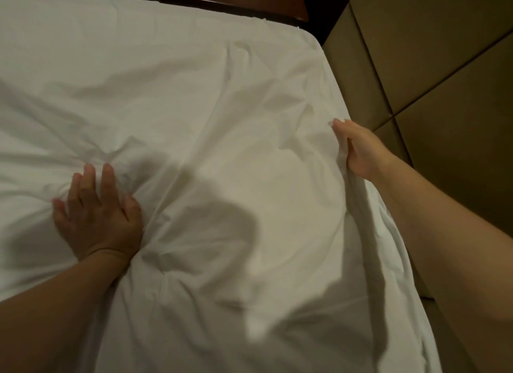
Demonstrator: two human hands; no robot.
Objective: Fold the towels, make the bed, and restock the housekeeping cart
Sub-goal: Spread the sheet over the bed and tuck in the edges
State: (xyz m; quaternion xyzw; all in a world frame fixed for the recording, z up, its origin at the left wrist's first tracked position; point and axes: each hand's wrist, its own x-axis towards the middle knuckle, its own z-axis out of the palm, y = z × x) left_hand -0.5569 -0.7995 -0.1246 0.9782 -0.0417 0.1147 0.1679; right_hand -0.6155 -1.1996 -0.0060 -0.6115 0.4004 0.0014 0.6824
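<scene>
White sheet (194, 94) covers the bed (312, 43) and fills most of the view, from the far corner at top right down to the near bottom edge. The far part lies fairly smooth. The middle and near parts are heavily creased.

Left hand (97, 214) is at lower left, palm down on the sheet and well in from the edge. Its fingers (107, 178) are straight and slightly spread, pressing flat into the cloth with nothing curled round it. The thumb lies along the right side of the palm, against a ridge of fabric. Creases fan out from under the palm toward upper left and right. The bare forearm runs off the bottom left corner.

Right hand (358, 150) is at the bed's right edge, about mid-height in view. Its fingers are curled round a bunched fold of the sheet's side edge and grip it. The fingertips (337, 122) point away from the camera. Below the hand, the held fold runs down along the forearm as a thick raised ridge. The bare forearm exits at bottom right.

The 2 hands are well apart, with creased sheet between them. A dark shadow (222, 220) lies on the sheet between the arms.

Tan padded wall (444, 67) with seam lines is just beside the bed on the right. A dark wood board (236, 0) sits beyond the far edge at top.
</scene>
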